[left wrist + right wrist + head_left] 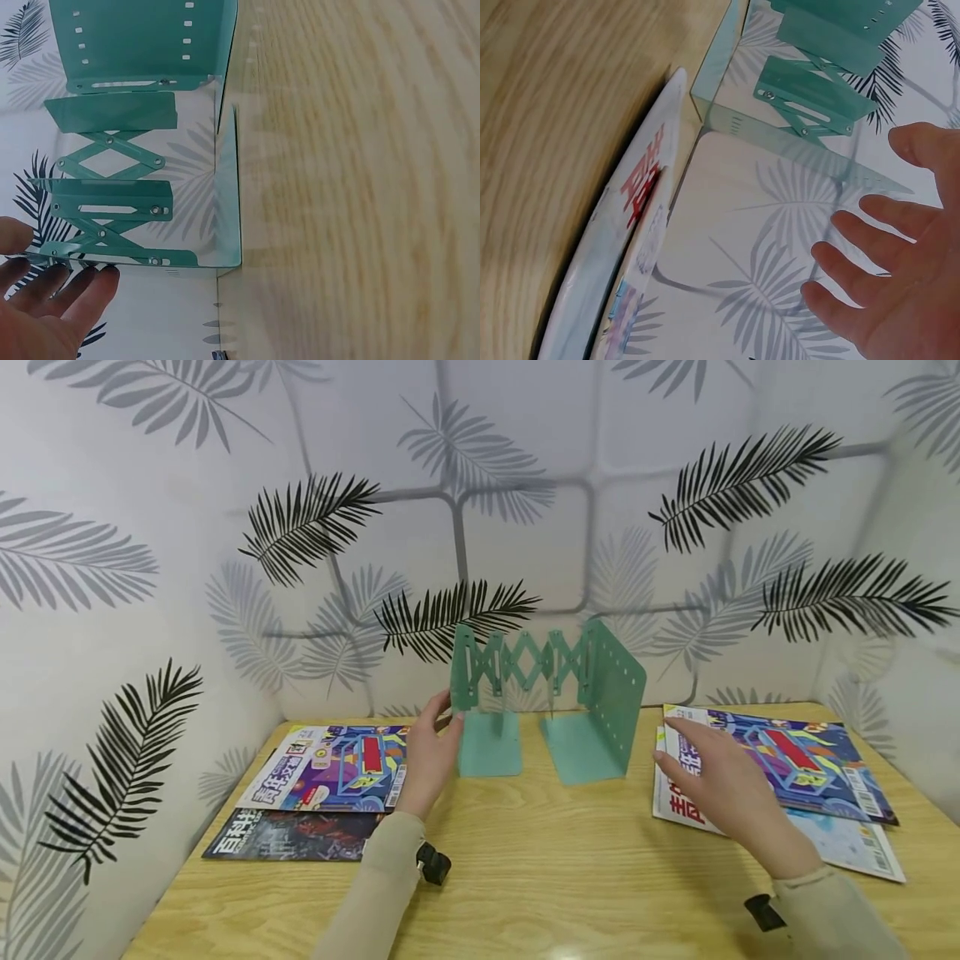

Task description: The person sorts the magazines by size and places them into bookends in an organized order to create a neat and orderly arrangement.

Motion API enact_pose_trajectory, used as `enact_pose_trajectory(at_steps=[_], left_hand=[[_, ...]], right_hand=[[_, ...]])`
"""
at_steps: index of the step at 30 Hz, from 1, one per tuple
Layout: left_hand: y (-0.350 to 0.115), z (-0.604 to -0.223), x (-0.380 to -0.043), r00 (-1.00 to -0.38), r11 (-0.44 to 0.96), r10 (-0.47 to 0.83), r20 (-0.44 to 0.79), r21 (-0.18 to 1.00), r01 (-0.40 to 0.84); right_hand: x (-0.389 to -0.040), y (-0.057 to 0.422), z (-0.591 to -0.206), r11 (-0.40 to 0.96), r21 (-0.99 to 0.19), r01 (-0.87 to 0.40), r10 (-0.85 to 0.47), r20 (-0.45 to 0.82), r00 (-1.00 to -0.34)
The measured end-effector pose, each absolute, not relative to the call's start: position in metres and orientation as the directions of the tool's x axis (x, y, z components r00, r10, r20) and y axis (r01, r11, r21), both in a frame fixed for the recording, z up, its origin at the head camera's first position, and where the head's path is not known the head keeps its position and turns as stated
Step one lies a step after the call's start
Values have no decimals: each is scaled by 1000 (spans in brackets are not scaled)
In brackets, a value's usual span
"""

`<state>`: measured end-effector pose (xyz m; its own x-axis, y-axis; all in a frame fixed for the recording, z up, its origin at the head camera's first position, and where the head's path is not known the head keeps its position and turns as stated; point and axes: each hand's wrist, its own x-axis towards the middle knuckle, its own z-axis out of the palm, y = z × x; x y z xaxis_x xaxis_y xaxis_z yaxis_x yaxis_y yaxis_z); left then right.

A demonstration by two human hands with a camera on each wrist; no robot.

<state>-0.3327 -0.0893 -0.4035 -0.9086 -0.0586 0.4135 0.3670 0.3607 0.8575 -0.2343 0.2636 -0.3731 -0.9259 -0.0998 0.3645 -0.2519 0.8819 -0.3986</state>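
Note:
A green expandable metal bookend (613, 697) with scissor-type linkage stands on the table by the wall. My left hand (431, 747) is at its left end plate, thumb near the front edge and fingertips against the outer face. In the left wrist view, thumb and fingers (90, 296) lie on either side of that plate's edge. My right hand (738, 793) hovers over the right-hand magazines (817, 768), fingers spread and holding nothing. The right wrist view shows its palm and fingers (870, 240) apart from the bookend's perforated right plate.
On the left of the wooden table (540, 868) lies another pile of magazines (300, 835), overlapping one another. A pale wall (525, 552) with a leaf pattern rises behind the bookend and along both sides.

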Motion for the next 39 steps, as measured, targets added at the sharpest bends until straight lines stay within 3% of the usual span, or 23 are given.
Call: enact_pose_trajectory(at_steps=[29,39], left_hand=[[-96,-403,-332,-912,340,-26,408,862,376],[-96,-402,-333,-910,346,-22,414,857,381]], right_hand=[[-248,319,-403,938,-205,-280,-195,354,-915],[-252,340,-412,950,-197,-244,-183,285,-941]])
